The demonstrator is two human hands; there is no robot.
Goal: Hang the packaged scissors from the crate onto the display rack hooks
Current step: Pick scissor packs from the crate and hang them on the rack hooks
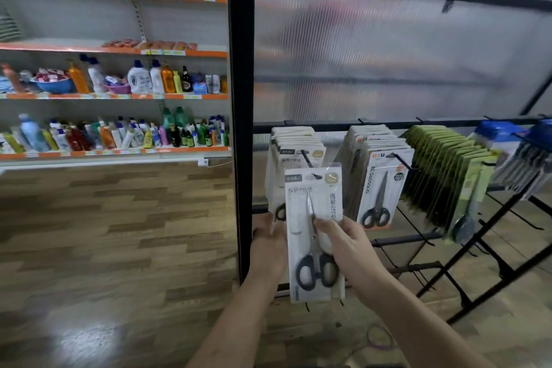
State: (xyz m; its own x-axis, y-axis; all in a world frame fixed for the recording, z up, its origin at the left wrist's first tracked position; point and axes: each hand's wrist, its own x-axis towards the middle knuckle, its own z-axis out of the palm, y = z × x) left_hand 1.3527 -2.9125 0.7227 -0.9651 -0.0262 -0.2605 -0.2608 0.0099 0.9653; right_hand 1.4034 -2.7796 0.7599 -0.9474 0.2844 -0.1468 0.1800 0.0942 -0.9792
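Item: packaged scissors [307, 254], one flat card-and-blister pack, likely light, fairly stiff and slick-faced. It is best held at a side edge, leaving the top hang hole free. Your right hand [346, 245] pinches it mid-height, thumb across the front, upright just before the leftmost hung packs [295, 143]; your left hand [268, 242] meets their lower edge, and I cannot tell whether it grips them. Beyond, the hook [307, 158] tip shows just above the pack, on the display rack [328, 124].

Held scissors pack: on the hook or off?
Cannot tell. Right hand pinches the white packaged scissors with black handles upright at the black hook; hang hole too blurred to show the tip.
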